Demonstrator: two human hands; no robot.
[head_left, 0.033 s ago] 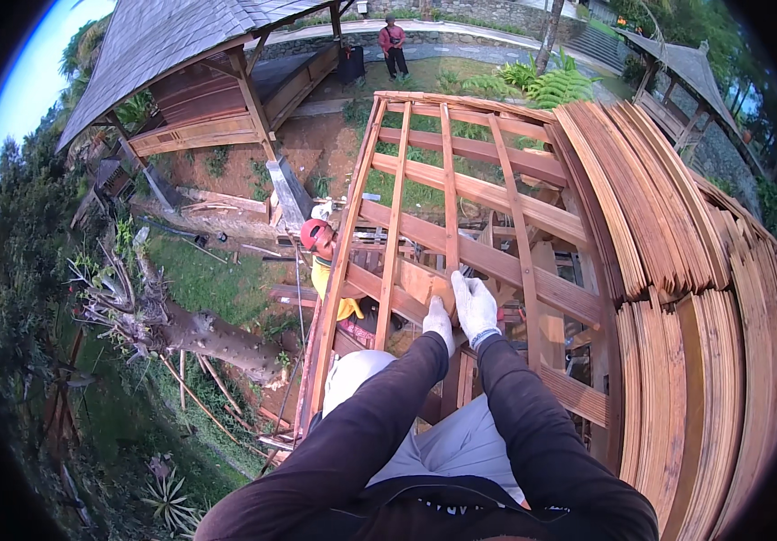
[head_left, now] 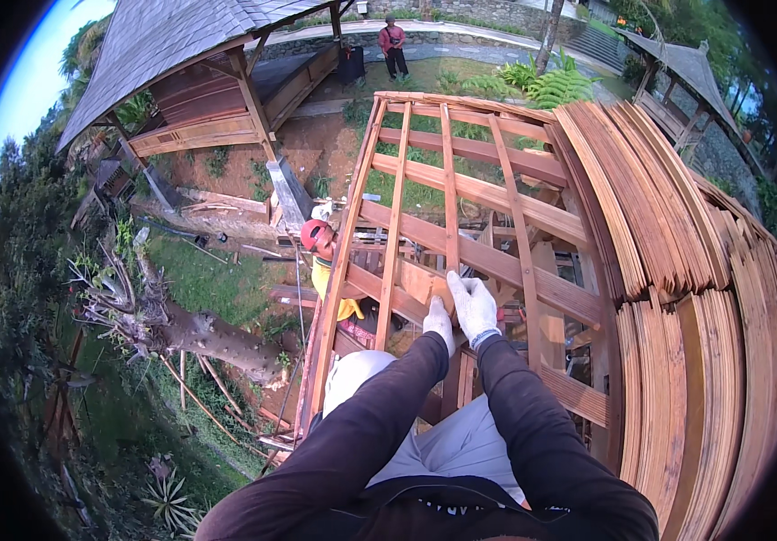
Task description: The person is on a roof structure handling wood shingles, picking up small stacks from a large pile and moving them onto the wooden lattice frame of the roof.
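Both my hands wear white work gloves and sit close together over a timber roof frame. My left hand (head_left: 440, 323) is closed, its thumb lying along a narrow wooden batten (head_left: 450, 207). My right hand (head_left: 474, 309) closes over the same batten from the right, just ahead of the left. The batten runs away from me across thicker rafters (head_left: 483, 255). A lighter piece of wood (head_left: 417, 284) lies just left of my fingers. What the palms cover is hidden.
Stacked wooden shingles (head_left: 668, 198) cover the right side. A co-worker in a red cap (head_left: 317, 236) stands below the frame's left edge. Open gaps between battens drop to the ground. A cut tree trunk (head_left: 217, 338) lies left; another person (head_left: 393, 45) stands far off.
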